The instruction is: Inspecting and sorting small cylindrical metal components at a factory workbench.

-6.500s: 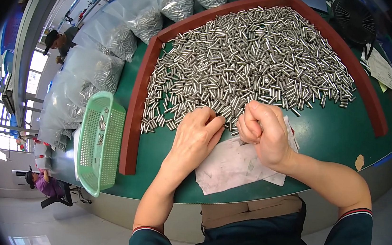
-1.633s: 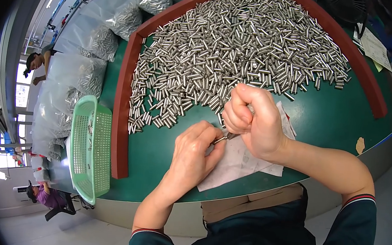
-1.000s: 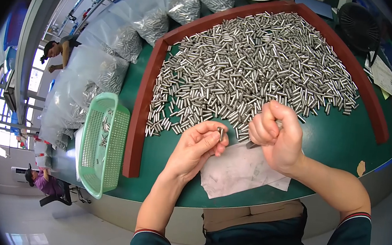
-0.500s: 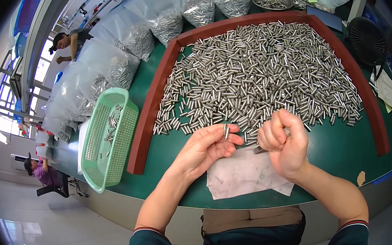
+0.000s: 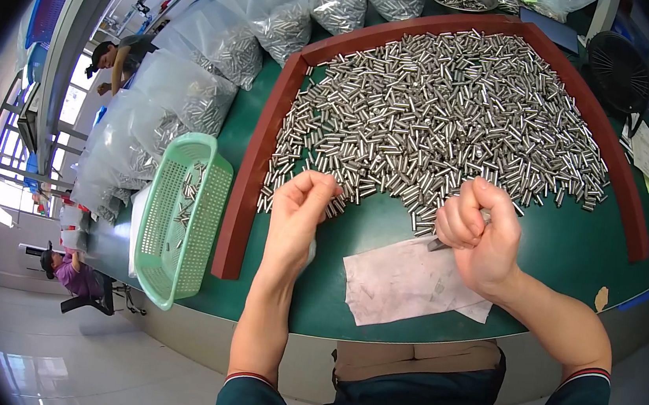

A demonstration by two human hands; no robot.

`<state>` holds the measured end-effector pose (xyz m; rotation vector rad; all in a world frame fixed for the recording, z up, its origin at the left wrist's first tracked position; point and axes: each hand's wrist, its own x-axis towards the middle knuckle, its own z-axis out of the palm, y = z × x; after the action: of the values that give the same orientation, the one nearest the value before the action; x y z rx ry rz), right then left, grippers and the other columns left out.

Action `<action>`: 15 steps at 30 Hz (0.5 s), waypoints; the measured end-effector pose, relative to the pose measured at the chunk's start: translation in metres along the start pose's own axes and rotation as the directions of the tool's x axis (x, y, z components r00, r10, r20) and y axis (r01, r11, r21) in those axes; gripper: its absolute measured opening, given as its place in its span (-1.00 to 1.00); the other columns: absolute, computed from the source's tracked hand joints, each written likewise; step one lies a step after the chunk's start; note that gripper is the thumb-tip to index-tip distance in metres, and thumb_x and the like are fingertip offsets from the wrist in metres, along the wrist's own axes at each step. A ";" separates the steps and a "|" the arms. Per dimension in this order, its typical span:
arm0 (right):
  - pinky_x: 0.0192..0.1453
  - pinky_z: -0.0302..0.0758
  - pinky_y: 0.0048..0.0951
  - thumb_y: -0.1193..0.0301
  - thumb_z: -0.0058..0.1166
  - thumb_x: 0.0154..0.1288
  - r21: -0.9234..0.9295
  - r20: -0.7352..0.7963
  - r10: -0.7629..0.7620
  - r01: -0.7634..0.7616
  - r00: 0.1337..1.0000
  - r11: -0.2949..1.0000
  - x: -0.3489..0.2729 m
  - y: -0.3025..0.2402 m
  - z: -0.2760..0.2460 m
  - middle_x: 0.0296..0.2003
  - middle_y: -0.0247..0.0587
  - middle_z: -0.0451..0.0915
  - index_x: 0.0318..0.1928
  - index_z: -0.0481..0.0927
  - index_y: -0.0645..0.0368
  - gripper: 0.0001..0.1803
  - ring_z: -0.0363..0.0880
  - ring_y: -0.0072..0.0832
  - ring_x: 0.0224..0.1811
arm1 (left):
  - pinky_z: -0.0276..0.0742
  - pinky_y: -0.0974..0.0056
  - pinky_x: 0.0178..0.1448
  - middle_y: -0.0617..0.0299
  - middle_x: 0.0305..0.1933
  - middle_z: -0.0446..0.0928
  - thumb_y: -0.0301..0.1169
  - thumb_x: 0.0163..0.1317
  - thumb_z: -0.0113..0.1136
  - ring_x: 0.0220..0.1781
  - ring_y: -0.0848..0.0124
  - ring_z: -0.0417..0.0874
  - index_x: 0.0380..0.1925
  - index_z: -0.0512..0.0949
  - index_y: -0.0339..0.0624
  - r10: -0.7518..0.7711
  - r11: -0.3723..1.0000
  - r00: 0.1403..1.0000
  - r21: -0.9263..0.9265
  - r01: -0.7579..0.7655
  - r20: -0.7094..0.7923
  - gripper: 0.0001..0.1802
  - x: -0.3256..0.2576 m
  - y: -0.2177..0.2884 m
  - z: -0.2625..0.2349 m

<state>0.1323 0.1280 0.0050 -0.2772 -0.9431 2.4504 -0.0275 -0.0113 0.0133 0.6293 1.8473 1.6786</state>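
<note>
A big heap of short shiny metal pins [image 5: 443, 128] lies on the green table [image 5: 384, 240] inside a dark red wooden rim [image 5: 250, 195]. My left hand [image 5: 297, 219] hovers at the near left edge of the heap with its fingertips pinched together; the fingers hide the pin it held a moment ago. My right hand [image 5: 479, 235] is a closed fist around a small dark-tipped tool [image 5: 438, 246], just above a crumpled white paper sheet [image 5: 407, 278].
A green plastic basket [image 5: 180, 219] with a few pins stands left of the rim. Clear bags of pins [image 5: 193, 102] are piled at the back left. A black fan [image 5: 619, 71] and papers sit at the right. Other people work far left.
My left hand lifted one pin from the heap, held it upright, and has now shifted left with its fingers curled. My right fist has stayed over the paper.
</note>
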 end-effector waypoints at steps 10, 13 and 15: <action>-0.67 -0.12 -0.56 0.32 -0.34 0.23 -0.019 -0.022 0.010 -0.011 1.000 1.000 0.000 0.001 0.001 -0.86 -0.44 0.03 -0.80 0.07 0.07 -0.56 -0.11 -0.66 -0.78 | 0.37 0.21 -0.52 0.11 -0.68 0.46 -0.47 -0.07 0.21 -0.64 0.21 0.49 -0.47 0.54 -0.24 0.348 0.458 0.914 0.813 -0.360 0.209 -0.88 -0.003 -0.010 0.026; -0.67 -0.12 -0.56 0.32 -0.34 0.23 -0.025 -0.020 0.001 -0.001 1.000 1.000 0.001 0.001 0.000 -0.86 -0.44 0.03 -0.80 0.08 0.07 -0.56 -0.11 -0.66 -0.78 | 0.36 0.21 -0.52 0.10 -0.68 0.46 -0.47 -0.05 0.19 -0.64 0.21 0.49 -0.46 0.52 -0.25 0.324 0.412 0.923 0.847 -0.336 0.208 -0.87 0.001 -0.013 0.028; -0.67 -0.11 -0.56 0.32 -0.34 0.23 -0.023 -0.017 -0.006 0.006 1.000 1.000 0.001 0.003 0.001 -0.85 -0.44 0.03 -0.80 0.07 0.07 -0.56 -0.11 -0.66 -0.78 | 0.37 0.17 -0.50 0.06 -0.67 0.46 -0.48 -0.04 0.17 -0.60 0.16 0.51 -0.44 0.51 -0.25 0.328 0.406 0.922 0.850 -0.334 0.206 -0.87 0.001 -0.016 0.027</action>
<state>0.1302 0.1264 0.0039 -0.3021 -0.9645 2.4292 -0.0098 0.0072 -0.0040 1.5044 2.6757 0.7242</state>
